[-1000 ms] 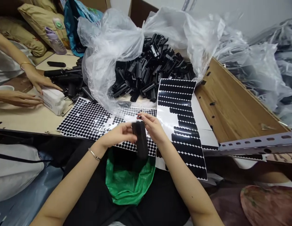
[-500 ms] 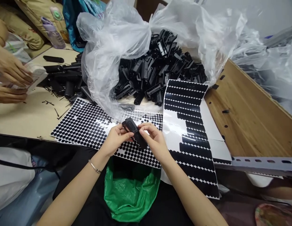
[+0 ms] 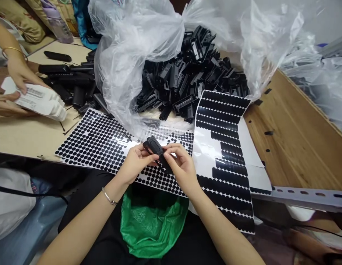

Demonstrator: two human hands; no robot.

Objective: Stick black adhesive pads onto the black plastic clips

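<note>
Between my two hands is a black plastic part point(image 3: 157, 149), tilted, over the near edge of the table. My left hand point(image 3: 136, 162) is closed on its left side, thumb in front. The fingertips and thumb of my right hand point(image 3: 180, 162) pinch its right side. Beneath lies a white sheet of round black stickers point(image 3: 99, 143). Right of my right hand, another sheet with rows of black stickers point(image 3: 226, 162) has a bare stretch where stickers are gone. Behind, a heap of similar black parts point(image 3: 182, 81) sits in a clear plastic bag point(image 3: 118, 62).
A green bag point(image 3: 154, 228) hangs open below my hands. At left, another person's hands point(image 3: 21, 81) hold a stack of white cards point(image 3: 41, 101) beside long black pieces point(image 3: 68, 75). A wooden board point(image 3: 298, 136) stands at right; a bottle point(image 3: 57, 22) is at the back left.
The view has shifted slightly. The other person's hands have turned the white stack, so its printed face shows more. My hands keep the black part in nearly the same hold.
</note>
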